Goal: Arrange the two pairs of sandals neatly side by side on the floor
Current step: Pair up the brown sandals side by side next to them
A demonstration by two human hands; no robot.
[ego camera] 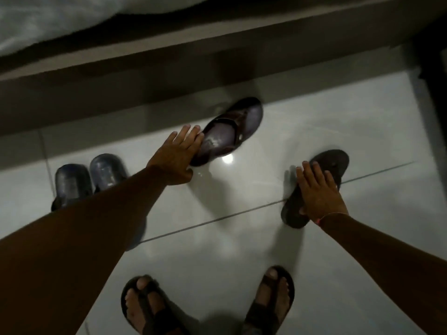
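Note:
Two grey slide sandals (89, 180) stand side by side on the white tiled floor at the left, partly hidden by my left forearm. A dark brown flip-flop (229, 131) lies tilted near the bed base, and my left hand (177, 157) grips its heel end. A second dark flip-flop (324, 170) lies to the right at an angle, with my right hand (316, 192) flat on its middle, fingers spread and thumb curled under its edge.
A bed frame (169, 59) with white bedding runs across the top. A dark post (433, 76) stands at the right. My own feet in brown sandals (208, 303) are at the bottom. A ceiling light glares on the tiles (227, 159).

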